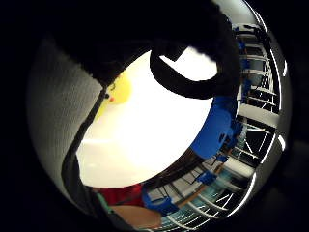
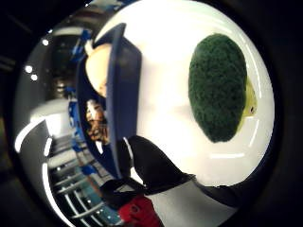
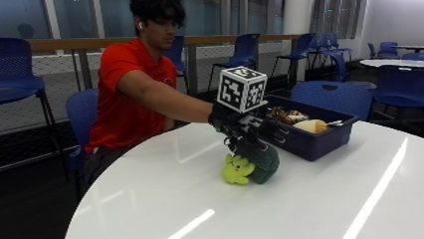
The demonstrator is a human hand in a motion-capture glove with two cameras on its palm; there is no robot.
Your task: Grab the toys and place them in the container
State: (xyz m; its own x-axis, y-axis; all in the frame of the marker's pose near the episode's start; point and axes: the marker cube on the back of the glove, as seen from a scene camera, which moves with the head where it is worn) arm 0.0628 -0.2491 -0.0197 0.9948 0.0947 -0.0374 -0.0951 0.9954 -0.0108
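A plush toy [image 3: 255, 164] with a dark green shell and a yellow-green head lies on the white round table [image 3: 199, 199], just in front of the blue container [image 3: 311, 142]. My gloved right hand [image 3: 242, 130] hangs right above it, fingers pointing down at the top of the shell; no finger curls round it. The thumb side palm view shows the green toy [image 2: 218, 87] lying free on the table beside the container [image 2: 124, 94]. The little finger side palm view catches only its yellow head [image 1: 119, 91]. Inside the container lie a striped toy [image 3: 286, 116] and a tan toy [image 3: 311, 126].
The container stands near the table's far edge. A blue chair [image 3: 331, 94] stands behind it, with more chairs and a railing further back. The person in a red shirt [image 3: 129, 94] sits at the table's far left edge.
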